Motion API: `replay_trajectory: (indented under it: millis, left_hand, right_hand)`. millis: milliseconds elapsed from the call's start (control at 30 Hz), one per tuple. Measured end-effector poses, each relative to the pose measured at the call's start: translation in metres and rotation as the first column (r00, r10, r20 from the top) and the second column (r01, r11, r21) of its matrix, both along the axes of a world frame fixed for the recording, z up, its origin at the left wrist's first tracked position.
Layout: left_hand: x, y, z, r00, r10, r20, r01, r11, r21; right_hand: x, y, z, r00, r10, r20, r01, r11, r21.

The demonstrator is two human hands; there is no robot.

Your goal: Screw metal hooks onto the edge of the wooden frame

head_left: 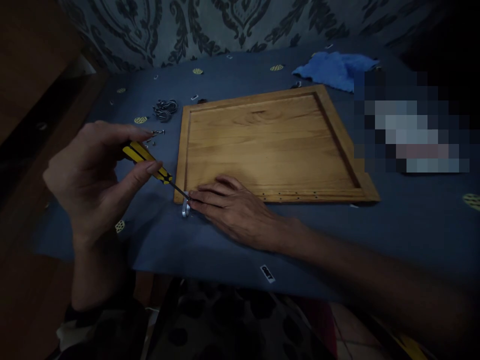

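My left hand (pixel 99 175) is closed on the yellow and black handle of a screwdriver (pixel 144 159). Its thin shaft slants down to the right, and the tip meets a small shiny metal hook (pixel 185 207) at the near left corner of a framed wooden panel (pixel 255 145). The hook's curved end sticks out past the panel's edge. My right hand (pixel 240 212) lies flat across the near edge of the panel, fingers stretched left, fingertips beside the screwdriver tip and the hook. Any screw under the tip is hidden.
Several dark metal hooks (pixel 164 110) lie in a pile beyond the panel's left side, with small screws (pixel 158 132) nearer. A blue cloth (pixel 335 69) is at the back right. Everything rests on a blue patterned sheet (pixel 225 250); a blurred patch covers the right side.
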State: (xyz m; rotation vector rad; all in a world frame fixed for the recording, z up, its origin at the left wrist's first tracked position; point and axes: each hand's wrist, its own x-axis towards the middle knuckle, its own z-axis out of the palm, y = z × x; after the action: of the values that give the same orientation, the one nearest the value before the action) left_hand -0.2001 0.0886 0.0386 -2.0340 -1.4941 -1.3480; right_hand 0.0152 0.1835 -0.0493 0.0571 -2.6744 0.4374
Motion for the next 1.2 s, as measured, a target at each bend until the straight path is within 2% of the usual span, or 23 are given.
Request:
replay_trajectory:
  millis: [367, 567, 733, 800, 1200]
  left_hand:
    - [0.0040, -0.0024, 0.0040, 1.000, -0.002, 0.010, 0.002, 0.998, -0.060]
    - [0.0069, -0.0059, 0.0046, 0.999, 0.034, 0.018, -0.032, 0.994, -0.103]
    - [0.0085, -0.0035, 0.0072, 0.997, -0.071, 0.010, 0.072, 0.991, -0.112]
    - [0.0082, -0.0026, 0.0075, 0.997, -0.082, -0.004, 0.081, 0.989, -0.128]
    - [0.0067, -0.0016, 0.0016, 0.996, -0.041, -0.076, 0.033, 0.995, -0.099]
  right_hand:
    - [0.0002, 0.0002, 0.0005, 1.000, 0.004, 0.020, -0.004, 1.000, 0.012]
    - [-0.0001, 0.0003, -0.0002, 1.000, 0.004, 0.012, -0.004, 1.000, 0.014]
    - [0.0004, 0.0010, -0.0002, 1.000, 0.008, 0.023, -0.008, 1.000, 0.010]
    - [0.0007, 0.0011, -0.0004, 1.000, 0.006, 0.016, -0.006, 1.000, 0.010]
    - [-0.0003, 0.0009, -0.0025, 1.000, -0.001, 0.008, 0.000, 1.000, 0.015]
